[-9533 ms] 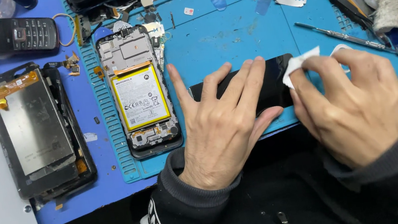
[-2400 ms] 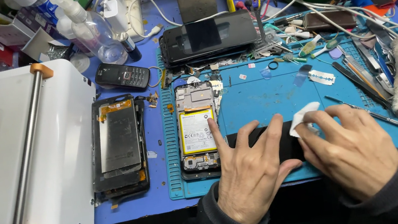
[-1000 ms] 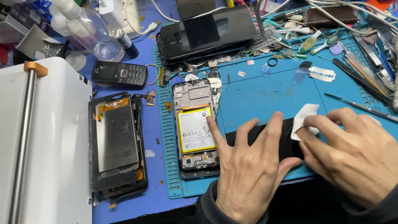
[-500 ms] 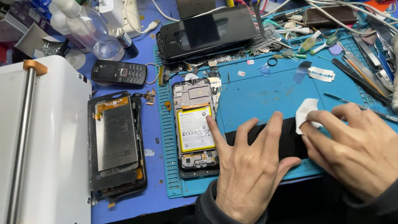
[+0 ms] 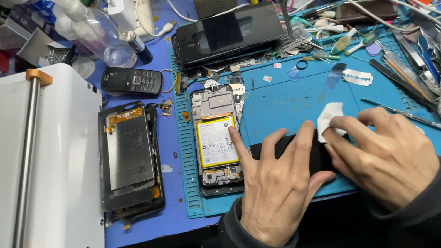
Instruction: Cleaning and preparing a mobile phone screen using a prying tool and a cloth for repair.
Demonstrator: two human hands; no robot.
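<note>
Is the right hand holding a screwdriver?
No, the right hand presses a small white wipe onto the black panel.

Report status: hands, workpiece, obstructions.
Left hand flat, pinning black screen panel. Right hand pressing white wipe on its end. Opened phone beside; nothing blocking.

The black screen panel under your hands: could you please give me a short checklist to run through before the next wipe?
1. Left hand lies flat on the black screen panel, pinning it: ok.
2. Right hand grips the white wipe at its fingertips: ok.
3. Panel lies on the blue mat, not overhanging: cannot tell, hands cover it.
4. Razor blade lies apart from both hands: ok.
5. Opened phone beside the left fingers, not touched: ok.
6. Panel surface clean: cannot tell.
</note>
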